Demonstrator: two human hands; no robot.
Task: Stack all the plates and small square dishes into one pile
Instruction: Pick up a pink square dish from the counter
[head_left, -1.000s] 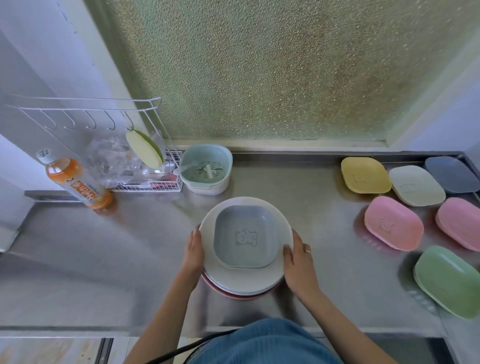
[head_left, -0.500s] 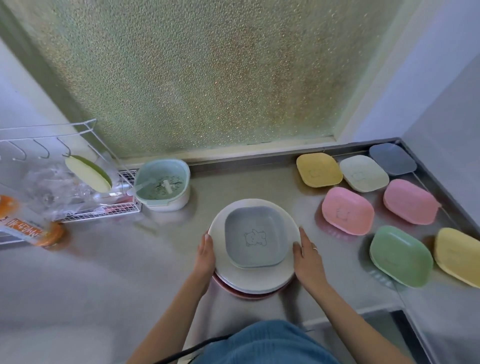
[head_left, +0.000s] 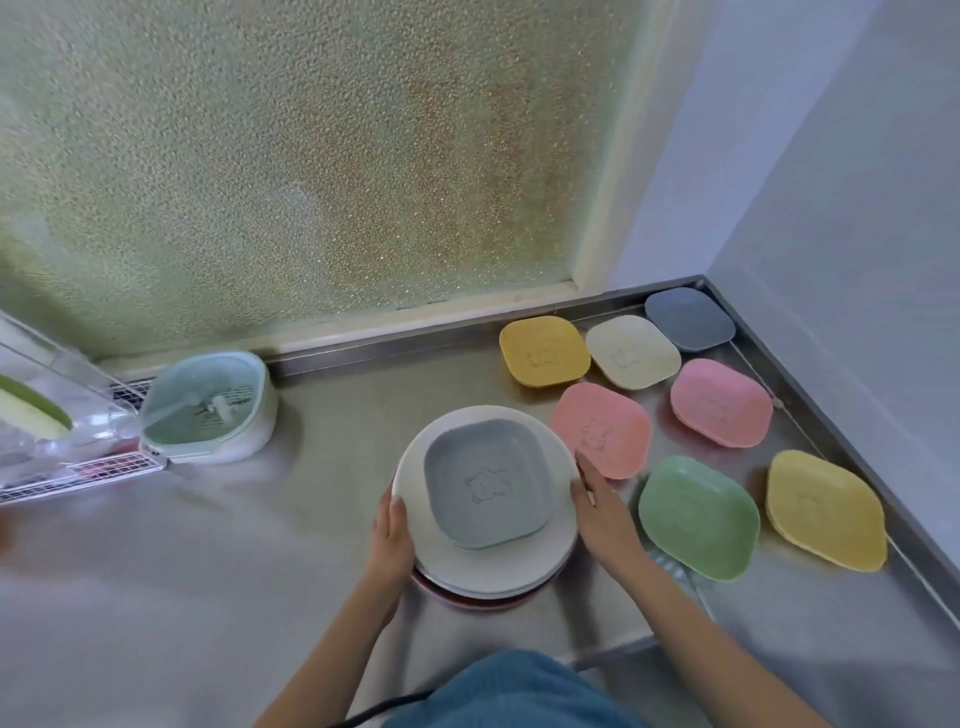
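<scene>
The pile (head_left: 488, 571) of round plates sits on the steel worktop (head_left: 208, 571) near the person, a white plate (head_left: 558, 525) on top and a reddish rim showing beneath it at the near edge. How many plates it holds cannot be counted from this view. 1 grey-blue square dish (head_left: 488, 483) with a small bear outline already rests in the top plate, slightly off-centre toward the near side.

The left hand (head_left: 389, 540) presses flat against the pile's left edge and the right hand (head_left: 597, 512) cups its right edge, fingers open and curved around the rims, so both appear to be steadying or squaring the pile rather than lifting anything.

So the plate part looks done, and the dishes are barely begun. 7 square dishes lie spread to the right, apart from the pile: a yellow dish (head_left: 544, 351), a cream dish (head_left: 632, 352) and a dark blue dish (head_left: 690, 318) along the far edge, a pink dish (head_left: 602, 428) just beside the pile, another pink dish (head_left: 721, 401) further right, then a green dish (head_left: 698, 517) and a second yellow dish (head_left: 826, 509) nearer. Each has yet to go on top of the grey-blue one.

At the far left stands a mint strainer bowl (head_left: 208, 408) beside a wire rack (head_left: 78, 467), neither part of the job.
</scene>
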